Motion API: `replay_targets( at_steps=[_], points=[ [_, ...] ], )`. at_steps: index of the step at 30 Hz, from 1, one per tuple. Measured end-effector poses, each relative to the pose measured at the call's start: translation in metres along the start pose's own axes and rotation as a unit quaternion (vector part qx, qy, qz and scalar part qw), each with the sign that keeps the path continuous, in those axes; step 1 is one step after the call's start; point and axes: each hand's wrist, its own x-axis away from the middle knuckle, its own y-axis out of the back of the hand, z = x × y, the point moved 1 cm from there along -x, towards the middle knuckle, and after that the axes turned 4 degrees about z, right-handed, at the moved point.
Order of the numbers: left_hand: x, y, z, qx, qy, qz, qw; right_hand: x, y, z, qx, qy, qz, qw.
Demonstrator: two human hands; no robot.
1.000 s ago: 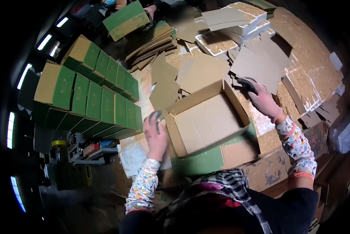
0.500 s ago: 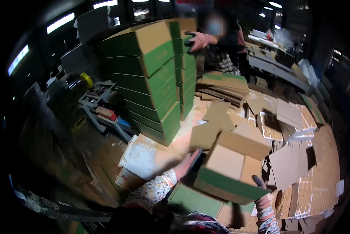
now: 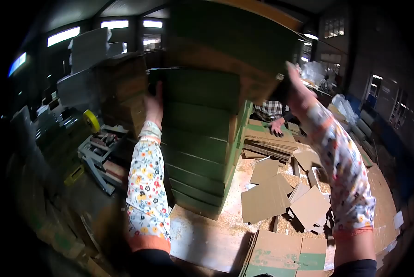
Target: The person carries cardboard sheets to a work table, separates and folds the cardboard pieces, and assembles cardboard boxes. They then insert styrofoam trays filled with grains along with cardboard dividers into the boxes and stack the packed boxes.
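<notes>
A dark green and brown cardboard box (image 3: 230, 46) is held up high at the top of a tall stack of green boxes (image 3: 195, 138). My right hand (image 3: 299, 90) presses against the raised box's right side, with a floral sleeve below it. At the left, my left hand (image 3: 154, 104) is upright against the left side near the top of the stack, its fingertips in shadow. The raised box is tilted and hides whatever lies behind it.
Flat cardboard pieces (image 3: 265, 198) lie on the worktable. Folded green-brown cartons (image 3: 280, 254) are at the front edge. A co-worker's hand (image 3: 276, 127) rests on a cardboard pile (image 3: 269, 142). A metal cart (image 3: 101, 159) stands left.
The box has risen from above the table to the top of the stack, between my hands. The view has swung toward the stack. The co-worker's hand has moved from the stack to the cardboard pile.
</notes>
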Motion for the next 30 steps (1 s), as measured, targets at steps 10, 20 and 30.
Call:
replay_targets(
  at_steps=[10,20,30],
  points=[
    [0.036,0.004,-0.063,-0.296,-0.026,-0.031,0.954,0.131,0.021,-0.122,0.702,0.236,0.054,0.670],
    [0.583,0.014,-0.137,-0.372,0.296,0.498,0.726,0.687,0.328,-0.247,0.558,-0.354,-0.406,0.631],
    [0.542,-0.097,-0.275,0.093,0.404,0.339,0.844,0.604,0.328,-0.038,0.210,-0.062,-0.475,0.852]
  ],
)
